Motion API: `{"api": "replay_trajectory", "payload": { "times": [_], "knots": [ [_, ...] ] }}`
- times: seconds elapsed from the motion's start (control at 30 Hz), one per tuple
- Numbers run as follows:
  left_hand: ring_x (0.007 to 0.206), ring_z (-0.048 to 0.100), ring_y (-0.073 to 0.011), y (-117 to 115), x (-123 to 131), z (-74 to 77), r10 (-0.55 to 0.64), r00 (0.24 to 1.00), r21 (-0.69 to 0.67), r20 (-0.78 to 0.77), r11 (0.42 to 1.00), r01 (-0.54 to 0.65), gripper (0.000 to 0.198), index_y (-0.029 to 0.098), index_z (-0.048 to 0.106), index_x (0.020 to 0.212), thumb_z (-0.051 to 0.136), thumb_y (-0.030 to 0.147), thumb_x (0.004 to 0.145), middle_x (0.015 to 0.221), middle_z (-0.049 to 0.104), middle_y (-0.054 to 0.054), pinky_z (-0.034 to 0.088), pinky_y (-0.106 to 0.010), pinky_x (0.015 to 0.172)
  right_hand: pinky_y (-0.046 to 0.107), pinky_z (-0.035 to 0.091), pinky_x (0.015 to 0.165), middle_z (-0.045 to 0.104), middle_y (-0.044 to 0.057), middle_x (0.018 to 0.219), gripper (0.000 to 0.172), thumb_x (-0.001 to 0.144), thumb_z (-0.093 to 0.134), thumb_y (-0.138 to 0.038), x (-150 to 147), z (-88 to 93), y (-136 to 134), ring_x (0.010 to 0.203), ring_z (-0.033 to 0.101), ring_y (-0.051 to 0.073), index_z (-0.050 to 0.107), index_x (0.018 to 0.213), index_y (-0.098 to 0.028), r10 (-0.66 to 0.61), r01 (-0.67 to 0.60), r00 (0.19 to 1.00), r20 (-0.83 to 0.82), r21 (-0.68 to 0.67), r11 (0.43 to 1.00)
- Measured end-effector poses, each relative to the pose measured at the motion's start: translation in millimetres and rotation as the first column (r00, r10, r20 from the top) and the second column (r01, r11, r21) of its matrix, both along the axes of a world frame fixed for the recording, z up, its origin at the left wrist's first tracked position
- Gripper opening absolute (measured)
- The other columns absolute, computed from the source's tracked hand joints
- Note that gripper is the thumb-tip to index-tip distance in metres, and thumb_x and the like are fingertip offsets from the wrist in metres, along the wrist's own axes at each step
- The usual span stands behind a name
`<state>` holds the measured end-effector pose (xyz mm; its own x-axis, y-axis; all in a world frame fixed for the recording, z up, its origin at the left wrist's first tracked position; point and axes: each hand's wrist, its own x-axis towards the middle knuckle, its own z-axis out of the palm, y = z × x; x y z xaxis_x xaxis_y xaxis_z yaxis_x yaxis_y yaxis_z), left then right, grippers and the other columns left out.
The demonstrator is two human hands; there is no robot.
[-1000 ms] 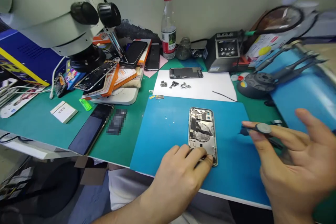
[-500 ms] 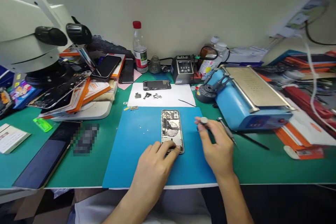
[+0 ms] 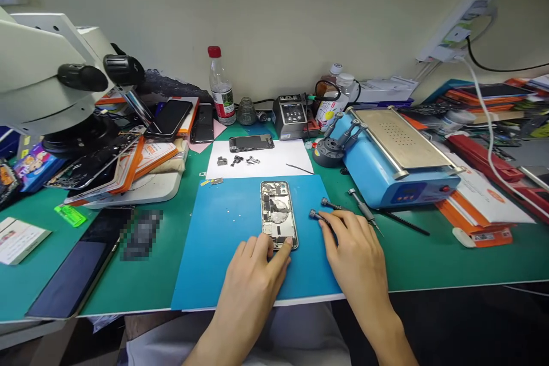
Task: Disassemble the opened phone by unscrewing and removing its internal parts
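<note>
An opened smartphone (image 3: 279, 211), its inner parts bare, lies on the blue mat (image 3: 206, 263). My left hand (image 3: 254, 277) grips its lower end between thumb and fingers. To the right, my right hand (image 3: 359, 254) rests low over the mat, fingers closed round a dark screwdriver (image 3: 315, 215) whose capped end sticks out toward the phone. Just beyond it lies a second screwdriver (image 3: 330, 203), partly hidden by the fingers. A grey screwdriver (image 3: 362, 206) with a thin tip lies farther right on the green table mat.
On white paper (image 3: 278, 167) lie a phone screen (image 3: 251, 142) and several small parts (image 3: 237, 160). A screwdriver stand (image 3: 329, 151) adjoins the blue heating machine (image 3: 381, 183). At left are a microscope (image 3: 51, 80), stacked boxes and a dark phone (image 3: 81, 263). A bottle (image 3: 222, 97) stands behind.
My right hand has come down onto the mat with the screwdriver, and a second screwdriver now shows beside it. My left hand stays at the phone's lower end. The view has shifted slightly.
</note>
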<state>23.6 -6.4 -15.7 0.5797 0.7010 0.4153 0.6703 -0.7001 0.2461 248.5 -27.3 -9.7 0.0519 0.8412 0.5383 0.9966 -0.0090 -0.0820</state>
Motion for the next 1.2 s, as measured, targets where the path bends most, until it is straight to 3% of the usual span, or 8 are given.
{"api": "replay_trajectory", "payload": {
  "times": [0.43, 0.67, 0.77, 0.87, 0.93, 1.1, 1.2],
  "knots": [
    [0.079, 0.061, -0.0227, 0.6, -0.2, -5.9, 0.008, 0.997, -0.044, 0.078, 0.999, -0.005, 0.032, 0.027, 0.074, 0.143, 0.060, 0.027, 0.114, 0.091, 0.064, -0.002, 0.043, -0.038, 0.069, 0.041, 0.052, 0.087, 0.077, 0.007, 0.104, 0.028, 0.113, 0.056, -0.037, 16.0, 2.1, -5.2, 0.097, 0.069, 0.025, 0.078, 0.117, -0.021, 0.020, -0.020, 1.000, 0.023, -0.019, 1.000],
    [0.079, 0.060, -0.0223, 1.7, 0.0, -4.6, 0.012, 0.997, -0.038, 0.079, 0.999, -0.009, 0.033, 0.026, 0.074, 0.144, 0.062, 0.027, 0.113, 0.091, 0.066, -0.002, 0.043, -0.038, 0.069, 0.043, 0.057, 0.090, 0.081, 0.007, 0.113, 0.034, 0.111, 0.055, -0.049, 27.7, 8.6, -7.1, 0.106, 0.074, 0.028, 0.081, 0.120, -0.027, -0.015, 0.010, 0.991, -0.130, -0.037, 0.999],
    [0.079, 0.060, -0.0224, 1.9, -1.0, -3.3, 0.000, 0.997, -0.047, 0.077, 0.999, 0.003, 0.033, 0.026, 0.074, 0.144, 0.063, 0.026, 0.112, 0.091, 0.067, -0.002, 0.044, -0.039, 0.069, 0.046, 0.059, 0.088, 0.082, 0.008, 0.113, 0.039, 0.113, 0.047, -0.046, 44.8, 23.6, -11.1, 0.103, 0.077, 0.030, 0.077, 0.131, -0.029, -0.134, 0.139, 0.957, -0.256, 0.001, 0.990],
    [0.080, 0.060, -0.0227, 1.7, -2.1, -2.9, -0.010, 0.998, -0.046, 0.069, 0.999, 0.013, 0.034, 0.025, 0.074, 0.144, 0.065, 0.025, 0.112, 0.092, 0.067, -0.002, 0.042, -0.039, 0.070, 0.050, 0.060, 0.084, 0.082, 0.013, 0.110, 0.047, 0.114, 0.042, -0.045, 65.7, 41.3, -18.1, 0.091, 0.078, 0.032, 0.065, 0.151, -0.026, -0.290, 0.332, 0.878, -0.380, 0.049, 0.942],
    [0.080, 0.059, -0.0227, 1.5, -2.7, -2.9, -0.014, 0.998, -0.038, 0.058, 0.999, 0.016, 0.035, 0.024, 0.074, 0.145, 0.065, 0.024, 0.112, 0.092, 0.067, -0.003, 0.041, -0.038, 0.070, 0.049, 0.060, 0.083, 0.082, 0.014, 0.111, 0.049, 0.114, 0.045, -0.049, 76.5, 49.2, -22.5, 0.091, 0.078, 0.031, 0.064, 0.152, -0.026, -0.322, 0.371, 0.842, -0.433, 0.030, 0.928],
    [0.079, 0.056, -0.0227, 0.9, -3.5, -3.4, -0.035, 0.999, -0.021, 0.037, 0.999, 0.035, 0.035, 0.021, 0.073, 0.146, 0.062, 0.022, 0.113, 0.090, 0.064, -0.003, 0.039, -0.038, 0.070, 0.043, 0.061, 0.086, 0.083, 0.009, 0.108, 0.041, 0.107, 0.056, -0.056, 84.4, 50.9, -22.6, 0.088, 0.078, 0.026, 0.080, 0.126, -0.028, -0.260, 0.245, 0.855, -0.448, -0.093, 0.965],
    [0.079, 0.056, -0.0229, 0.6, -3.8, -4.3, -0.033, 0.999, -0.016, 0.032, 0.999, 0.034, 0.034, 0.022, 0.074, 0.146, 0.061, 0.024, 0.114, 0.089, 0.063, -0.003, 0.039, -0.038, 0.071, 0.037, 0.060, 0.079, 0.084, 0.008, 0.111, 0.042, 0.107, 0.054, -0.054, 82.3, 49.3, -15.1, 0.082, 0.076, 0.021, 0.080, 0.128, -0.028, -0.206, 0.172, 0.861, -0.466, -0.115, 0.978]
  ]
}}
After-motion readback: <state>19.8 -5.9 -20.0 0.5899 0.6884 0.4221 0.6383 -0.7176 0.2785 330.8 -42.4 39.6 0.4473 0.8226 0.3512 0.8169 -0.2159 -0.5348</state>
